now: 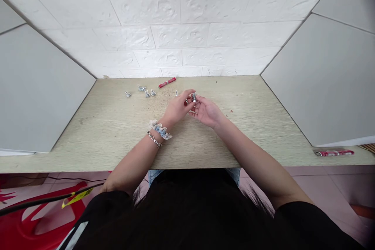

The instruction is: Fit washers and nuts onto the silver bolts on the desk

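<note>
Both hands meet over the middle of a pale wooden table (117, 125). My left hand (177, 108), with a scrunchie and a bracelet on its wrist, pinches a small silver bolt (194, 96) at its fingertips. My right hand (207, 111) lies palm up just beside it, fingers partly curled, touching the same bolt. Several more small silver bolts (146, 93) lie scattered on the table beyond my left hand, and one more bolt (176, 93) lies close to the fingers.
A red pen-like stick (166, 82) lies near the back wall. Grey side panels (322, 86) close in the table left and right. Another red and white item (334, 152) lies at the right front edge. Red flooring shows below left.
</note>
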Demonstrator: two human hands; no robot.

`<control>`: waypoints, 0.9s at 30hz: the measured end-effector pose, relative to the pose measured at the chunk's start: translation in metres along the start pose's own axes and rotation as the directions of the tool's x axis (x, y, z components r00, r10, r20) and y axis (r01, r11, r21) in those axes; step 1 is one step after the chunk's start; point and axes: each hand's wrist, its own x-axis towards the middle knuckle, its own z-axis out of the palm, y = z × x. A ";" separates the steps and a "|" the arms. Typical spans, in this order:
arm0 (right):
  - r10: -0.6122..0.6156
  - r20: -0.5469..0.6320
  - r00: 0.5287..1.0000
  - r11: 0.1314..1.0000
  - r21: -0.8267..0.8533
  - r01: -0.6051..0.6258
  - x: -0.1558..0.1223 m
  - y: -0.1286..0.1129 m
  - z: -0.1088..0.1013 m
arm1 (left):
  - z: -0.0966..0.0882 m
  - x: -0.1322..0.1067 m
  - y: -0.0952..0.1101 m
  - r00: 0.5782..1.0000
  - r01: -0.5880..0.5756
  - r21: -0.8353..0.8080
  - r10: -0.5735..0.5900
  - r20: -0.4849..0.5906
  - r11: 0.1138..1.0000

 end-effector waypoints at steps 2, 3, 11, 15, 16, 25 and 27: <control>-0.016 0.002 1.000 1.000 0.005 0.016 -0.001 0.001 0.001 | 0.000 0.000 -0.001 1.000 0.004 -0.008 -0.004 0.007 1.000; -0.015 0.001 1.000 1.000 0.004 0.015 -0.001 0.001 0.001 | 0.000 0.000 -0.001 1.000 0.006 -0.007 -0.006 0.010 1.000; -0.001 -0.010 1.000 0.999 -0.047 0.000 0.000 0.000 -0.001 | -0.001 0.000 0.001 1.000 0.003 0.014 -0.003 -0.013 1.000; -0.033 0.015 0.999 0.999 -0.038 0.033 0.000 0.001 -0.002 | 0.000 -0.001 0.001 1.000 0.020 0.007 -0.020 -0.013 1.000; -0.033 0.017 0.999 0.999 -0.041 0.034 0.000 0.001 -0.002 | 0.000 -0.001 0.001 1.000 0.023 0.009 -0.023 -0.008 1.000; -0.011 -0.013 1.000 0.999 -0.041 0.010 0.004 0.000 -0.003 | -0.001 -0.001 0.003 1.000 -0.009 0.048 0.009 0.004 0.999; -0.007 -0.014 1.000 0.998 -0.058 0.006 0.004 0.001 -0.003 | -0.001 -0.001 0.003 1.000 -0.013 0.051 0.012 0.014 0.999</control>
